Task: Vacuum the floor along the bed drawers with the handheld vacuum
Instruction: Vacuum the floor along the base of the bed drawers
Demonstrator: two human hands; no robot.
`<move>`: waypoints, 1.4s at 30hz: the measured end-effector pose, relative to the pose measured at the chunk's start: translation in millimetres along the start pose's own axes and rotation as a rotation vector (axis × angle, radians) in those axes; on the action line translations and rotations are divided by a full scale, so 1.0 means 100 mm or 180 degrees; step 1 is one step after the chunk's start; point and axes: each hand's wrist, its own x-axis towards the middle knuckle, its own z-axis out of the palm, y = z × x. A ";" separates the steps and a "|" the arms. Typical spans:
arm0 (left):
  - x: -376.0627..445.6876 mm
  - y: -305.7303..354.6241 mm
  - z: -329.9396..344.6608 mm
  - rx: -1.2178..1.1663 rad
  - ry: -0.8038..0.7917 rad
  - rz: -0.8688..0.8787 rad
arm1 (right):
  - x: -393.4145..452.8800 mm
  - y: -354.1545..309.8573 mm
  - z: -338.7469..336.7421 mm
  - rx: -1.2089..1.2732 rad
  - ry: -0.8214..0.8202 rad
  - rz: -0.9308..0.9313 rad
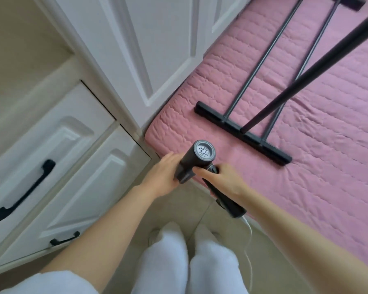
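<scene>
I see the handheld vacuum point(197, 161) at the centre of the frame, held in the air above the corner of the bed, its round vented end cap facing up at me. My left hand point(164, 177) lies against the left side of its dark barrel with fingers fairly straight, thumb under the body. My right hand point(223, 180) wraps the handle, fingers curled round it, index finger reaching along toward the barrel. A white cable point(249, 234) trails from the handle's lower end down toward the floor.

On the pink quilted bed cover point(306, 145), right of centre, lies a black rack point(253, 115) with two long rods and a flat crossbar. A thick black pole point(306, 73) crosses above it diagonally from the upper right, standing in the way of the upper bed surface.

At the left of the frame stand white panelled drawers point(57, 162) with black handles point(23, 189), and above them a white panelled door point(136, 49). The beige tiled floor point(174, 209) shows in the narrow strip between drawers and bed, at lower centre, where my legs in white trousers point(189, 262) stand.
</scene>
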 end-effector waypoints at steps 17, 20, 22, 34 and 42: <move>1.06 -1.50 1.14 0.1325 0.2554 0.1923 | 1.64 1.79 1.60 -0.0386 0.0008 -0.1112; 1.12 -1.53 1.17 0.1417 0.2710 0.2004 | 1.83 1.94 1.66 -0.0359 -0.0023 -0.1250; 1.13 -1.55 1.19 0.1465 0.2769 0.1984 | 1.89 2.06 1.66 -0.0381 -0.0042 -0.1340; 1.13 -1.58 1.26 0.1507 0.2658 0.1796 | 1.87 2.60 1.85 -0.0025 0.0037 -0.1150; 1.19 -1.65 1.29 0.1779 0.2928 0.1941 | 2.03 2.61 2.24 0.0498 -0.0118 -0.1134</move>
